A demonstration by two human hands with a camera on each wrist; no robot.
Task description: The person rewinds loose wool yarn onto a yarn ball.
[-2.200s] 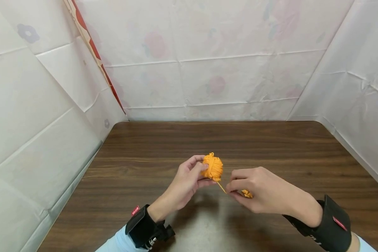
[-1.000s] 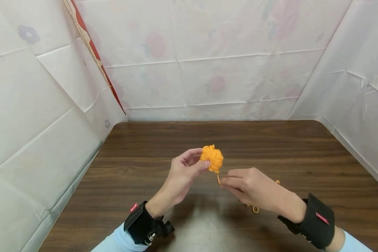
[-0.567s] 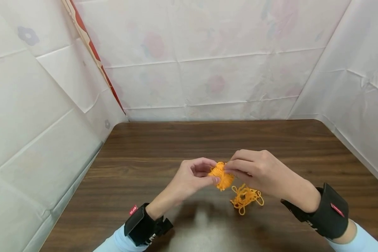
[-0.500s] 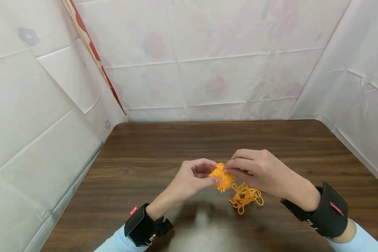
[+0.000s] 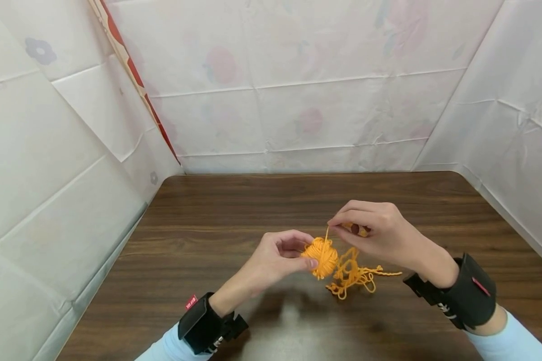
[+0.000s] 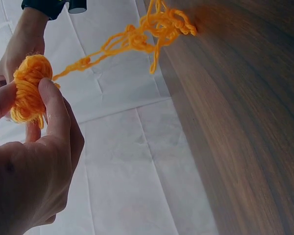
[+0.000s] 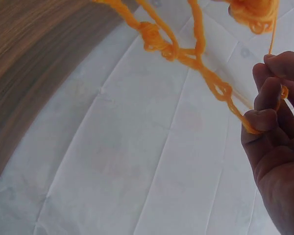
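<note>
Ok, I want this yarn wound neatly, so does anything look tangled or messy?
Yes. Beside the yarn ball held by the left hand, a loose, kinked tangle of yarn trails onto the table. The right hand pinches a strand rising from the ball.

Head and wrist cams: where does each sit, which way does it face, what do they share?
Head: worn on the head, looks forward and down at the table; both hands show, the left hand gripping the yarn ball, the right hand pinching a strand.
Left wrist: behind the left hand, faces the ball and the loose tangle.
Right wrist: behind the right hand, faces the chained strand against the white sheet.
Shared: every view shows the orange yarn.
</note>
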